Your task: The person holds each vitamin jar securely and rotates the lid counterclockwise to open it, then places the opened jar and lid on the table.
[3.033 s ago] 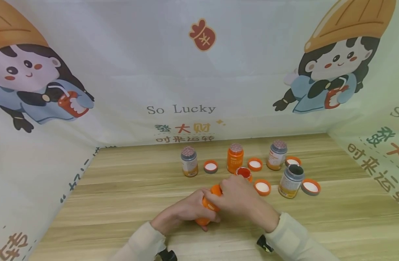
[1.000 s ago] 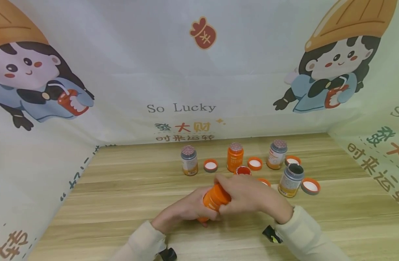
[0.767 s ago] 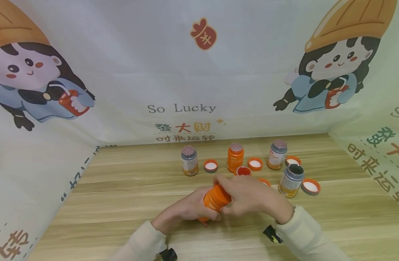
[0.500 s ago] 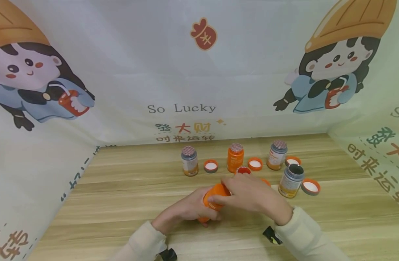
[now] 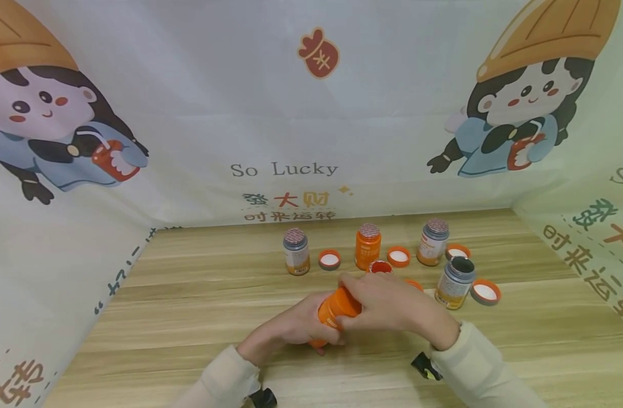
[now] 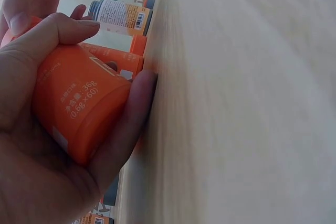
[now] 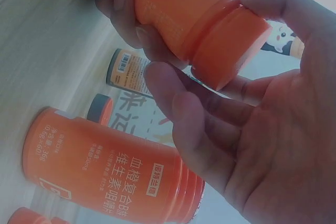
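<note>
My left hand (image 5: pixel 303 320) wraps round an orange bottle (image 5: pixel 334 313), which leans to the upper right above the table. Its printed side and base show in the left wrist view. Over the bottle's upper end, my right hand (image 5: pixel 393 303) holds the orange cap (image 7: pixel 231 45) between thumb and fingers; the cap sits on the bottle. Just behind the right hand stands an uncapped orange bottle (image 5: pixel 380 267) with a red inside, its label visible in the right wrist view. An orange lid (image 5: pixel 414 284) is partly hidden by that hand.
Farther back stand an orange bottle (image 5: pixel 367 247) and two grey bottles (image 5: pixel 297 253) (image 5: pixel 432 243) with seals on their mouths. An open grey bottle (image 5: pixel 454 283) is at the right. Loose lids (image 5: pixel 329 259) (image 5: pixel 399 256) (image 5: pixel 486 292) lie beside bottles. A printed cloth (image 5: pixel 214 113) rises behind the table.
My right hand has turned back and forth at the cap. Half a second ago its thumb lay across the bottle; now it is lower, on the cap's near side. The left hand stays put.
</note>
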Demonstrator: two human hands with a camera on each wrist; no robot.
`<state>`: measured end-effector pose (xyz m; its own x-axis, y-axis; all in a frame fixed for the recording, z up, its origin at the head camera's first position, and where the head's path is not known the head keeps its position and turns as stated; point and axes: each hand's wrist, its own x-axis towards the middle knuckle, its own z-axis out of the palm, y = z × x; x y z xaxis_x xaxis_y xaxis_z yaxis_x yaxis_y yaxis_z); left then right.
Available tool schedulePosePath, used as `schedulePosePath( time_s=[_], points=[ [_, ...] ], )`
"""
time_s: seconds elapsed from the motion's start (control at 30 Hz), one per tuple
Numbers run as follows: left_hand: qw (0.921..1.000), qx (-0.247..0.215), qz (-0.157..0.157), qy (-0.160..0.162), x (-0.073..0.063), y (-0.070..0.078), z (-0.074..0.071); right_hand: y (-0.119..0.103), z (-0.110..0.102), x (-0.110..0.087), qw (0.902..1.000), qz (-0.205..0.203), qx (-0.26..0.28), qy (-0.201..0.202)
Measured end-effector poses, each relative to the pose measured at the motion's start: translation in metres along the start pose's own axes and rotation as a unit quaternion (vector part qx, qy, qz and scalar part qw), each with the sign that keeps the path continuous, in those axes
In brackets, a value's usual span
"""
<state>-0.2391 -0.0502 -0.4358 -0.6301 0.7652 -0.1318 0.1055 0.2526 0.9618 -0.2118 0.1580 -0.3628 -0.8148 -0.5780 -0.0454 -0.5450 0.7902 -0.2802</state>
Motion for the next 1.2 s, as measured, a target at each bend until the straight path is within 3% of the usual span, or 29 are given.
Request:
schedulePosePath(
  time_s=[0.4, 0.5, 0.67, 0.83, 0.97, 1.2],
  points=[
    [0.9999, -0.003, -0.008, 0.007, -0.0006, 0.0000, -0.0003, 0.0021, -0.0004, -0.0014, 0.9972, -0.068, 0.016, 0.025],
    [0.9999, -0.008, -0.009, 0.005, -0.0008, 0.0000, -0.0010, 0.0015, -0.0005, -0.0015, 0.9982, -0.050, 0.017, 0.028],
    [0.9998, -0.021, -0.006, -0.003, -0.0013, -0.0002, -0.0016, -0.0004, -0.0012, -0.0011, 0.9992, 0.020, 0.009, 0.033],
    [0.9999, -0.014, -0.009, 0.004, -0.0013, -0.0003, -0.0009, -0.0020, -0.0008, -0.0019, 0.9973, 0.066, 0.032, -0.007],
    [0.9999, -0.005, -0.011, 0.009, -0.0013, 0.0000, -0.0003, -0.0002, 0.0009, -0.0011, 0.9974, 0.052, 0.042, -0.025],
    [0.9998, -0.014, -0.009, 0.006, -0.0013, -0.0005, 0.0004, 0.0019, 0.0002, -0.0014, 0.9997, 0.002, 0.021, -0.012]
  ],
)
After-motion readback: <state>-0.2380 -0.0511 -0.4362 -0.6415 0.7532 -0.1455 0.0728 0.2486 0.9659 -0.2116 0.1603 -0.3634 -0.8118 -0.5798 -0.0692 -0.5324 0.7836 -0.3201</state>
